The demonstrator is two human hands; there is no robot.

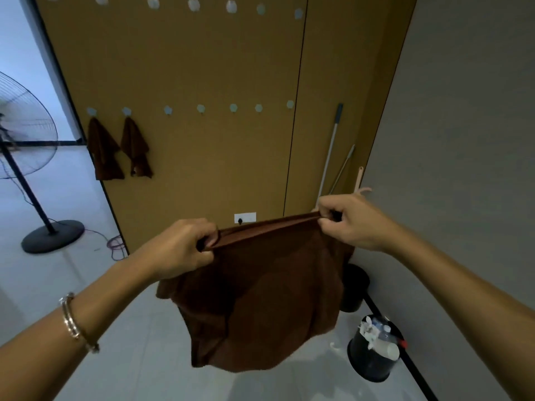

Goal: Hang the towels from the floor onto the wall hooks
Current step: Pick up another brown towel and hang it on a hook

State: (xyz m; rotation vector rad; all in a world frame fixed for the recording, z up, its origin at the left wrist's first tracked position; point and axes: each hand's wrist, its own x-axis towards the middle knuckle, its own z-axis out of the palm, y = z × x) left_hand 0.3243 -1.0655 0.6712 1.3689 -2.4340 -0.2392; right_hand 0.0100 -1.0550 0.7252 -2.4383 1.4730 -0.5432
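A brown towel [266, 299] hangs in the air in front of me, stretched by its top hem. My left hand [179, 247] pinches the hem's left end and my right hand [350, 221] pinches its right end. On the ochre wall a lower row of pale hooks [233, 107] runs across at mid height. Two brown towels hang from the two leftmost hooks, one [102, 151] beside the other [135, 149]. A second row of hooks [193, 4] sits near the top of the view.
A standing fan [26, 157] with a round black base is at the left, a cable on the floor by it. Mop handles [330, 157] lean in the right corner. A black bin [373, 348] with rubbish stands on the floor at the right, near a grey wall.
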